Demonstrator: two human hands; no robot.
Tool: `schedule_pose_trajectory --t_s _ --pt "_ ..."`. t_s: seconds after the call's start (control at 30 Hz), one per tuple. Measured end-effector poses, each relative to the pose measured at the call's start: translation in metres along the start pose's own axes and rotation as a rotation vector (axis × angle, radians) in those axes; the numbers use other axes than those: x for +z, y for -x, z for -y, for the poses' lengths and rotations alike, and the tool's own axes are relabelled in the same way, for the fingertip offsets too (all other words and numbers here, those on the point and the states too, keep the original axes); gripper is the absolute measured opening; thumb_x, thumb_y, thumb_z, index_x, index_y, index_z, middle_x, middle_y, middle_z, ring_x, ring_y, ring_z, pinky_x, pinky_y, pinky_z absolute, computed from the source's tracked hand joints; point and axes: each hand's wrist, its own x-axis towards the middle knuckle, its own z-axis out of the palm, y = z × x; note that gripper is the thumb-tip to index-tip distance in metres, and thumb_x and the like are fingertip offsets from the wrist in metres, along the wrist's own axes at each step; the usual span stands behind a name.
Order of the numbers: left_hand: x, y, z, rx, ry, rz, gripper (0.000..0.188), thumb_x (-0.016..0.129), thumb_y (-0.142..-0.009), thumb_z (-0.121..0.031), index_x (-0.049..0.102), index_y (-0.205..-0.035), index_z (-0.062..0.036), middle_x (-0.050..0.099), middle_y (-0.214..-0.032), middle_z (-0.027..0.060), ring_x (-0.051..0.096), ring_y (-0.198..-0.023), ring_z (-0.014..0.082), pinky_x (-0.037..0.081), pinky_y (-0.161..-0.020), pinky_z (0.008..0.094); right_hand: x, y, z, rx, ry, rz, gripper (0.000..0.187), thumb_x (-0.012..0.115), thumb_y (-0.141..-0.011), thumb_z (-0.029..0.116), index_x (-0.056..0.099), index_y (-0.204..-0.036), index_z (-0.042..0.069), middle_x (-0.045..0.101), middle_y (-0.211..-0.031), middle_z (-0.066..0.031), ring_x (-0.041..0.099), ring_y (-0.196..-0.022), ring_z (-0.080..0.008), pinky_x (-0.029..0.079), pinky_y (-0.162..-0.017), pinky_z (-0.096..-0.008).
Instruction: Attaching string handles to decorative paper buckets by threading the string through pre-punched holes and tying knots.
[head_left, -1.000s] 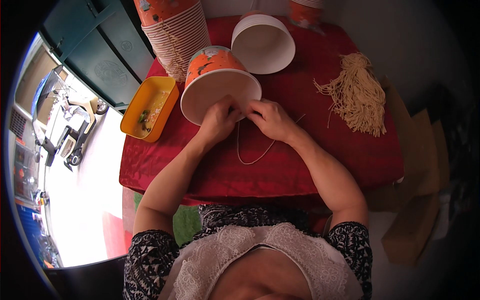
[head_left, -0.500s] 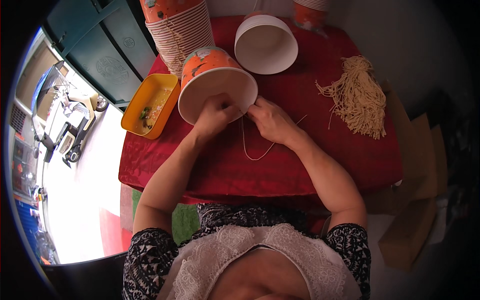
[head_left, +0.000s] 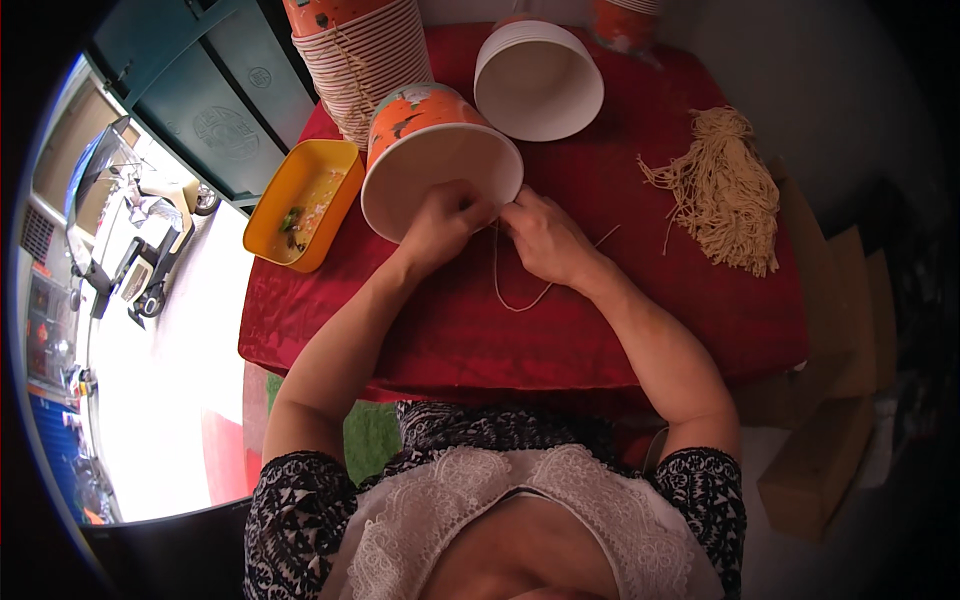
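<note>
An orange patterned paper bucket [head_left: 424,108] lies tilted, its white open mouth facing me. Inside its mouth, near the lower right wall, my left hand [head_left: 447,225] is closed with the fingertips pinched; what they hold is hidden. My right hand [head_left: 545,238] pinches at the right side of the rim, its fingertips close to the left hand's. A thin beige string [head_left: 500,285] hangs from between the hands in a loop. It passes under my right wrist, and its loose end sticks out beyond.
A tall stack of nested paper buckets [head_left: 365,65] stands behind left. Beside it is a yellow tray [head_left: 262,215] with small scraps. Another white-mouthed bucket [head_left: 540,85] lies farther back. A bundle of beige strings [head_left: 728,195] rests right on the red tablecloth [head_left: 650,300]. Cardboard [head_left: 825,465] stands beyond the table.
The whole view has shifted slightly. Both hands stay at the bucket's rim, the left fingers a little farther right against the wall. The hanging string loop is a little shorter.
</note>
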Motion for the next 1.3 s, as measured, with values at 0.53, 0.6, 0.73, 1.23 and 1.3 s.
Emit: schedule_pose_trajectory --t_s 0.53,0.6,0.73,1.23,1.3 --pt "0.016 0.010 0.001 0.211 -0.388 -0.057 0.013 0.065 -0.079 -0.004 0.061 -0.091 -0.0008 0.065 -0.089 0.0194 0.065 -0.086 0.0361 0.051 -0.074 0.0402 0.000 -0.004 -0.001 0.205 -0.263 0.008 0.011 0.057 -0.084 0.002 0.063 -0.091 -0.005 0.058 -0.104 -0.0234 0.060 -0.095 -0.0399 0.050 -0.081 -0.0450" --pt "0.017 0.010 0.001 0.239 -0.389 -0.055 0.013 0.064 -0.078 -0.003 0.061 -0.091 -0.0009 0.064 -0.089 0.0199 0.064 -0.086 0.0382 0.051 -0.074 0.0417 0.001 -0.004 -0.002 0.207 -0.255 0.002 0.011 0.056 -0.085 0.002 0.063 -0.090 -0.005 0.059 -0.104 -0.0235 0.060 -0.094 -0.0400 0.050 -0.081 -0.0450" --pt "0.017 0.009 0.004 0.265 -0.428 -0.059 0.012 0.064 -0.078 -0.003 0.060 -0.089 0.0006 0.063 -0.090 0.0198 0.063 -0.086 0.0391 0.050 -0.074 0.0433 0.007 -0.004 -0.005 0.186 -0.267 -0.086 0.013 0.055 -0.086 0.005 0.063 -0.087 -0.006 0.060 -0.099 -0.0239 0.060 -0.091 -0.0404 0.051 -0.078 -0.0459" --pt "0.004 0.004 -0.006 0.067 -0.061 -0.097 0.016 0.065 -0.081 -0.010 0.064 -0.088 0.0041 0.067 -0.080 0.0139 0.063 -0.070 0.0217 0.050 -0.065 0.0342 0.002 -0.002 -0.004 0.246 -0.169 -0.129 0.010 0.059 -0.085 0.006 0.063 -0.084 -0.003 0.061 -0.086 -0.0172 0.063 -0.079 -0.0334 0.050 -0.070 -0.0409" --pt "0.002 0.004 -0.013 -0.158 0.047 -0.063 0.015 0.065 -0.081 -0.010 0.064 -0.085 0.0038 0.065 -0.074 0.0096 0.060 -0.063 0.0149 0.048 -0.057 0.0300 -0.003 -0.001 0.000 0.218 -0.084 -0.125 0.011 0.060 -0.085 0.007 0.062 -0.082 -0.003 0.061 -0.083 -0.0179 0.063 -0.075 -0.0345 0.051 -0.066 -0.0427"
